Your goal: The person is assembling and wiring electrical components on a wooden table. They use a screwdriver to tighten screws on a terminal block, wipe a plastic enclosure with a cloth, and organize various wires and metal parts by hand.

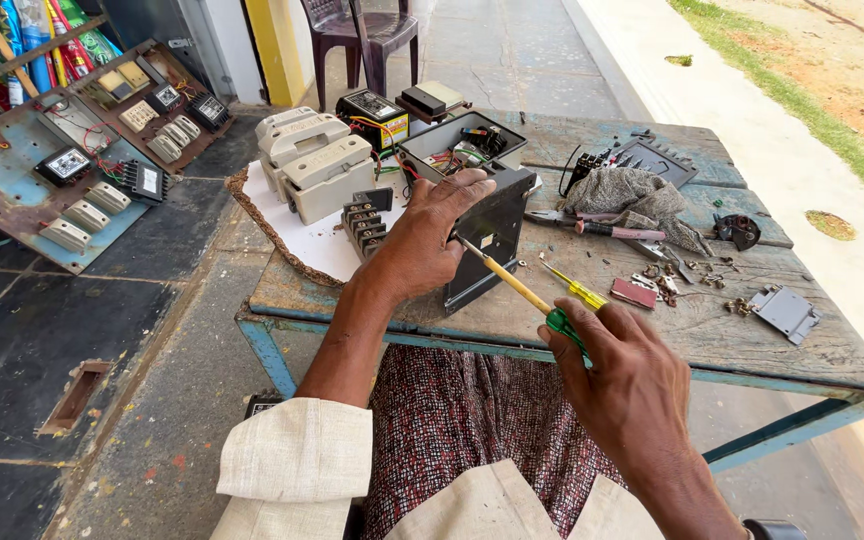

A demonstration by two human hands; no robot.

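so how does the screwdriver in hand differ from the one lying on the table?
The held screwdriver has a yellow shaft and green handle, gripped by the right hand, tip at the black box. The table screwdriver has a pinkish handle and lies flat, untouched, by the grey rag. Both are slim hand tools.

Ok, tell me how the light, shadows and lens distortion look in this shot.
Head view: hard daylight, washing out the pavement at right; the left hand casts a shadow on the black box; the wooden table edges bow from wide-angle distortion; the right hand and its screwdriver stay sharp.
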